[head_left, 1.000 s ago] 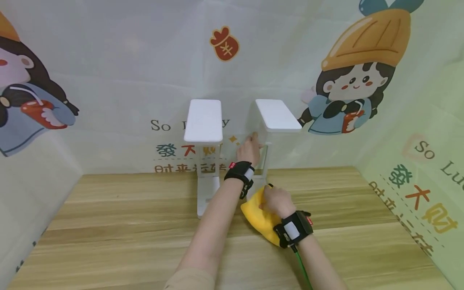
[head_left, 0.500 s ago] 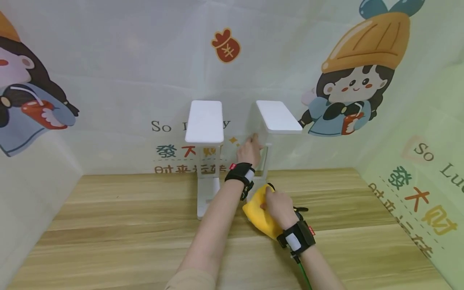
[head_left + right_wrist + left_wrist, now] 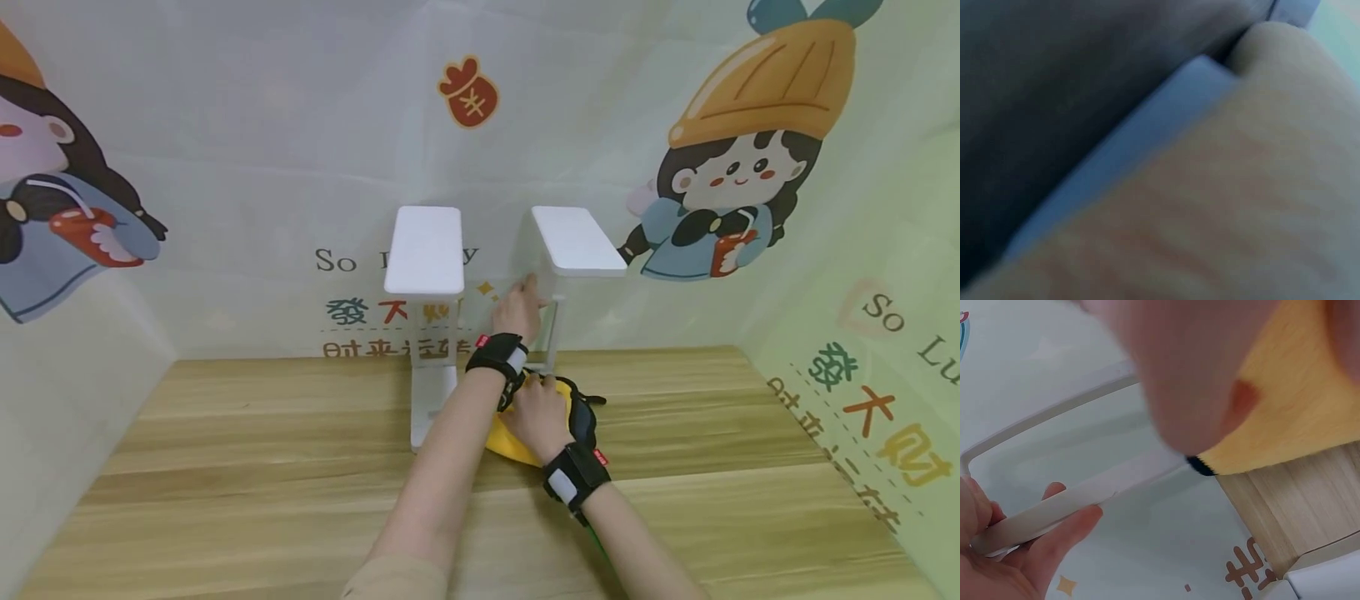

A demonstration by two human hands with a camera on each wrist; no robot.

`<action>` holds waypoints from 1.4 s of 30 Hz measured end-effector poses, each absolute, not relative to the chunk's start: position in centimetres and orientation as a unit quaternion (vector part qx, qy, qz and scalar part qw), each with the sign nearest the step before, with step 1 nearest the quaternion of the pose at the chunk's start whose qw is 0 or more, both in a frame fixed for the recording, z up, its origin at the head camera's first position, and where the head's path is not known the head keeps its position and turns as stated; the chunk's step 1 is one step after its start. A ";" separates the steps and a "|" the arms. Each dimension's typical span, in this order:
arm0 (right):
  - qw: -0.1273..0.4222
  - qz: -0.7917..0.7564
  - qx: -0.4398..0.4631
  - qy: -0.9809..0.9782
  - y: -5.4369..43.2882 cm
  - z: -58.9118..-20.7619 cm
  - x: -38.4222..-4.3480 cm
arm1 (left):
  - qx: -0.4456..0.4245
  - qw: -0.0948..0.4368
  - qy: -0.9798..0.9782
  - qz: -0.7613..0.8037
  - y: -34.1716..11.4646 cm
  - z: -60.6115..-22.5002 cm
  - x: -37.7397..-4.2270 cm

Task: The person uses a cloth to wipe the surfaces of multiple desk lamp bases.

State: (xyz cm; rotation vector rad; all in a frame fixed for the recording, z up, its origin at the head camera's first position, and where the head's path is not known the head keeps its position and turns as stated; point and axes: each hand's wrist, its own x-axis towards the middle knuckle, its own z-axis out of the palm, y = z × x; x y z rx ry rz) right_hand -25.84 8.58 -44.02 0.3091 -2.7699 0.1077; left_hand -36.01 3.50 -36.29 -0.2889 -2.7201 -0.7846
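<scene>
Two white stands with flat rectangular tops are upright on the table, the left stand and the right stand. My left hand grips the frame of the right stand; in the left wrist view its thumb and fingers wrap the white bar. My right hand holds a yellow fuzzy cloth with dark trim and a black strap, low at the right stand's base. The left wrist view shows the cloth up against the frame's lower end. The right wrist view is blurred, mostly skin and a bluish edge.
The wooden table ends at a printed backdrop close behind the stands. A green cable trails from the right wrist strap. My left forearm passes in front of the left stand's base.
My right hand has moved left with the yellow cloth toward my left wrist, and the cloth's dark side and strap now show on the right. The left hand stays on the frame.
</scene>
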 end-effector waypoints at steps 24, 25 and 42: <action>0.060 -0.004 0.207 -0.976 9.1 -43.3 -26.0 | -0.088 0.145 -0.951 -0.257 3.2 -36.3 -36.1; 0.038 -0.014 0.220 -0.975 9.4 -43.1 -25.7 | -0.089 0.145 -0.951 -0.259 3.2 -36.3 -36.1; 0.040 0.026 0.289 -0.956 10.8 -43.5 -24.9 | -0.106 0.117 -0.942 -0.296 3.4 -36.2 -36.1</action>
